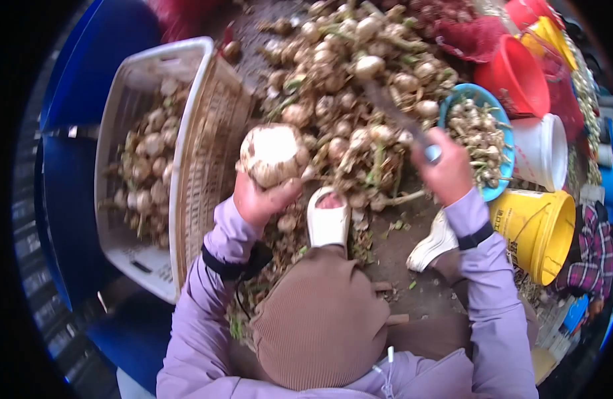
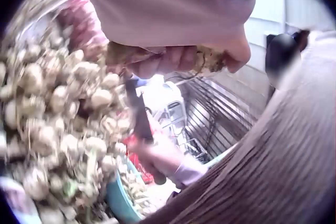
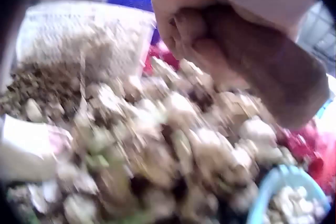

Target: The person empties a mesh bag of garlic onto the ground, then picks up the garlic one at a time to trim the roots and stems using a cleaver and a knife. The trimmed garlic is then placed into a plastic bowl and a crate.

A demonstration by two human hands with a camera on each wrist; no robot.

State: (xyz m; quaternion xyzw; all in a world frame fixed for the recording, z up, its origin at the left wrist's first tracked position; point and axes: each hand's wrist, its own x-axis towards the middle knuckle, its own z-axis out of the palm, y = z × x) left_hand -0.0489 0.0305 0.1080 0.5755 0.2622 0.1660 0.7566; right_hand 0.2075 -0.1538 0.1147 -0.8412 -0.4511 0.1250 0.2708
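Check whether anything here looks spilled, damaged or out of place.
Little stands out. Leaf and peel scraps litter the floor around the left shoe, strewn rather than contained, though this may be ordinary waste beside the heaped bulbs. No clear damage shows.

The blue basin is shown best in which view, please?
The head view, where nearly all of the blue basin and its garlic show. The left wrist shows part, cut off at the bottom; the right wrist, part at the lower right.

The knife point(image 1: 394, 112) is blurred, and glare washes out the large bulb point(image 1: 273, 154).
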